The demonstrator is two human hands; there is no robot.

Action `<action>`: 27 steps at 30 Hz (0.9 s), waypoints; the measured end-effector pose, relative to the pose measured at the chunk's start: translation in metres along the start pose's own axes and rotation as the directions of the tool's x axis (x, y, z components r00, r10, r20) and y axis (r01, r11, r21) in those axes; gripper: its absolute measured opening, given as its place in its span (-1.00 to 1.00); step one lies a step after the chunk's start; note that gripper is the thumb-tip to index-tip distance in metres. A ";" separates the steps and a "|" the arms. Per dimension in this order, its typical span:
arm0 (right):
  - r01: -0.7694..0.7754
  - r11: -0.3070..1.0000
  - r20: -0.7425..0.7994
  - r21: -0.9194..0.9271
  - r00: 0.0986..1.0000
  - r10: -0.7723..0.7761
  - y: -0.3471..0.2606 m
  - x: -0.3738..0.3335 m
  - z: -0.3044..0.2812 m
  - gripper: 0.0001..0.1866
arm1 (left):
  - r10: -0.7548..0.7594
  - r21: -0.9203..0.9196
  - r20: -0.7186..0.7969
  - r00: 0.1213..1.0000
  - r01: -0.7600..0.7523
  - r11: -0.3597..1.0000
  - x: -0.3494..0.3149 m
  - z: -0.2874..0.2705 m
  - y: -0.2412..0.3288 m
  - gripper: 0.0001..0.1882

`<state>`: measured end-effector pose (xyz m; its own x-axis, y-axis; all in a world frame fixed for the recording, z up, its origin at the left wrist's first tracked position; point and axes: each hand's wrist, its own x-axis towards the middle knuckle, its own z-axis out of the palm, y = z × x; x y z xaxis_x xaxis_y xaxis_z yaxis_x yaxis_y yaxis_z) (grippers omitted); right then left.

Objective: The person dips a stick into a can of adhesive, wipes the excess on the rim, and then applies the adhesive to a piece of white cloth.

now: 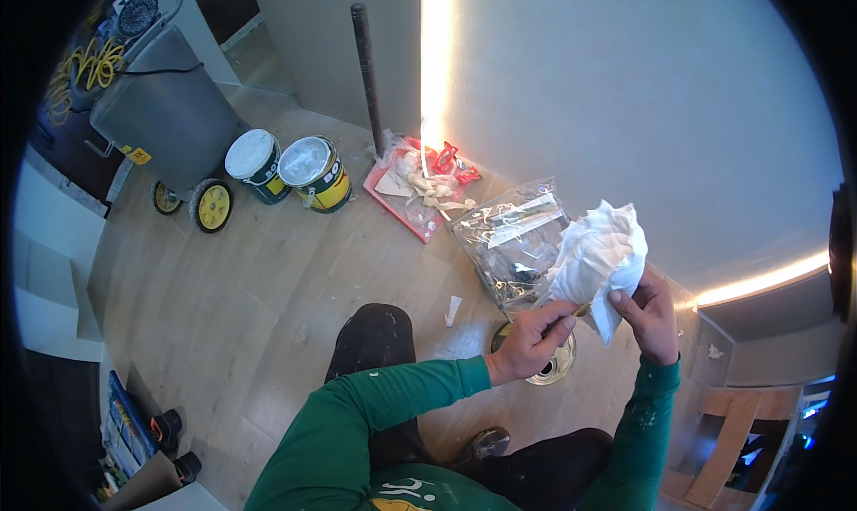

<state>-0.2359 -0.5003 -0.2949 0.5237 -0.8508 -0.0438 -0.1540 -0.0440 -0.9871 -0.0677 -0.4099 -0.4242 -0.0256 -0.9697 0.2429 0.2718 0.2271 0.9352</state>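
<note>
On wooden floor (268, 279), hands grip white cloth (596, 252).

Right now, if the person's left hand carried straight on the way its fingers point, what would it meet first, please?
Most likely the white crumpled cloth: the left hand points up and right, its fingertips already at the cloth's lower edge, which the right hand also grips. Depth is uncertain.

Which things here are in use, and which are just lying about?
In use: white rag, held by the right hand; small brush-like tool, pinched in the left hand; open tin below the hands.

Lying about: two buckets, wheeled bin, red tray, plastic bag, pole.
</note>
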 end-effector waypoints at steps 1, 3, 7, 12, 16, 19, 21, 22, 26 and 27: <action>-0.032 0.998 -0.047 0.046 0.998 0.034 -0.001 -0.007 0.002 -0.75 | -0.014 -0.011 0.040 0.999 0.014 1.000 -0.002 0.002 0.000 -0.75; 0.012 0.999 -0.135 0.039 0.991 -0.006 0.000 -0.017 0.005 -0.75 | -0.086 -0.105 0.097 0.992 0.096 0.990 -0.009 0.008 -0.002 -0.75; 0.028 0.999 -0.249 -0.015 0.968 -0.031 0.009 -0.040 0.006 -0.73 | -0.169 -0.237 0.232 0.958 0.224 0.945 -0.023 0.018 -0.002 -0.73; 0.029 0.948 -0.392 -0.318 0.906 -0.160 0.026 -0.049 0.018 -0.71 | -0.329 -0.359 0.307 0.893 0.428 0.829 -0.028 0.022 0.005 -0.69; -0.065 0.719 -0.371 -0.692 0.886 -0.277 0.032 -0.041 0.012 -0.69 | -0.451 -0.388 0.373 0.811 0.578 0.718 -0.028 0.014 0.006 -0.67; 0.049 0.919 -0.568 -0.391 0.773 -0.283 0.042 -0.028 0.013 -0.76 | -0.480 -0.390 0.343 0.808 0.587 0.710 -0.030 0.009 0.008 -0.67; 0.100 0.994 -0.602 0.031 0.796 -0.061 0.049 -0.031 0.003 -0.68 | -0.467 -0.354 0.265 0.844 0.535 0.767 -0.032 0.006 0.008 -0.67; 0.083 0.981 -0.552 0.177 0.833 0.029 0.053 -0.034 -0.002 -0.66 | -0.458 -0.332 0.221 0.861 0.508 0.795 -0.032 0.005 0.007 -0.67; -0.056 0.951 -0.245 0.305 0.960 0.135 0.058 -0.037 0.000 -0.61 | -0.261 -0.102 0.137 0.956 0.275 0.956 -0.030 0.005 0.000 -0.67; -0.071 0.964 -0.177 0.256 0.977 0.119 0.054 -0.035 0.006 -0.62 | -0.217 -0.071 0.126 0.968 0.227 0.971 -0.031 0.007 -0.003 -0.67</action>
<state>-0.2576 -0.4693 -0.3471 0.3451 -0.9291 -0.1329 0.0286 0.1520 -0.9880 -0.0742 -0.3794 -0.4326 -0.2049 -0.9766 0.0648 0.3268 -0.0059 0.9451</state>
